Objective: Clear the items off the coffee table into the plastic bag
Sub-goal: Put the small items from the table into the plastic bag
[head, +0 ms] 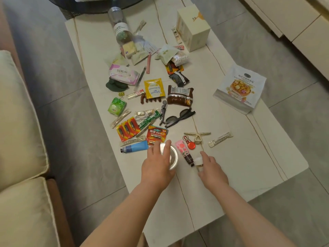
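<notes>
Coffee table (231, 175): pale marble-look top with thin gold veins, standing on a grey tiled floor, a cream sofa (19, 157) at the left. The items lie scattered across the top, most in a loose band down the middle. No plastic bag can be made out in this view.

Left hand (157, 165): fingers spread and curled over a round metal tin (173, 156) at the near end of the clutter, gripping it from above. Right hand (211, 169): fingers closed round a small clear jar with a white cap (199, 162), just right of the tin. The hands are near each other but apart.

Between them lies a pink hand-cream tube (184, 151) with a dark cap. A blue tube (135, 146) lies left of the tin, and a red battery pack (156, 134) just beyond it. Further up: black sunglasses (179, 115), a brown snack packet (179, 95), a yellow sachet (154, 88), a green packet (116, 106). A clear bottle (120, 26) lies on its side at the far end, a cream box (193, 27) stands to its right, and a large snack pouch (240, 89) sits apart at the right edge
</notes>
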{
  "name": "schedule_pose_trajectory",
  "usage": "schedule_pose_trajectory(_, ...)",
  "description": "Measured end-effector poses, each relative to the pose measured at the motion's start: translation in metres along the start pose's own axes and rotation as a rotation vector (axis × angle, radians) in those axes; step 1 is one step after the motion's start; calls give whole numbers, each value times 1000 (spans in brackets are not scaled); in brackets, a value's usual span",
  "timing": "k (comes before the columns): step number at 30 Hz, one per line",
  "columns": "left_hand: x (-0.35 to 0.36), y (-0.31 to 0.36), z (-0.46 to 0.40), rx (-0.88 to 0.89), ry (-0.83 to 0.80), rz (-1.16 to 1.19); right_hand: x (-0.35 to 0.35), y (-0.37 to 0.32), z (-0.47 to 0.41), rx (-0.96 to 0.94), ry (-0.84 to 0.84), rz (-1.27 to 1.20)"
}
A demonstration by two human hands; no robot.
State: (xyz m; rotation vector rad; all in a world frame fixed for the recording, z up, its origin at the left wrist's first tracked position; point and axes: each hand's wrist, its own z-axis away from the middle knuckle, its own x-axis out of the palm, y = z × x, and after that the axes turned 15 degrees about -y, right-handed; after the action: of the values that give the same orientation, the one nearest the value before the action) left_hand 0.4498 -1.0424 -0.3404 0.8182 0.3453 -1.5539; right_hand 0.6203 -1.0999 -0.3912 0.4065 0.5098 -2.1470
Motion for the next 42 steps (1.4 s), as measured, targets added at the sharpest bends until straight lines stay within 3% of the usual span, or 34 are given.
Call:
schedule_pose_trajectory(7, -34, -31, 48, -133, 49, 140, -21, -53, 43, -157, -46, -68)
schedule_pose_trajectory(18, -71, -122, 118, -220, 206, 368, -15, -171, 89, -370, 16, -6)
schedule_pose_trajectory(34, -111, -380, 198, -401, 301, 472, 96, -442, 120, -625, -55, 99)
schedule_pose_trajectory(42, -139, -509, 239, -528, 496, 534, 160, -561, 125, -735, -75, 205)
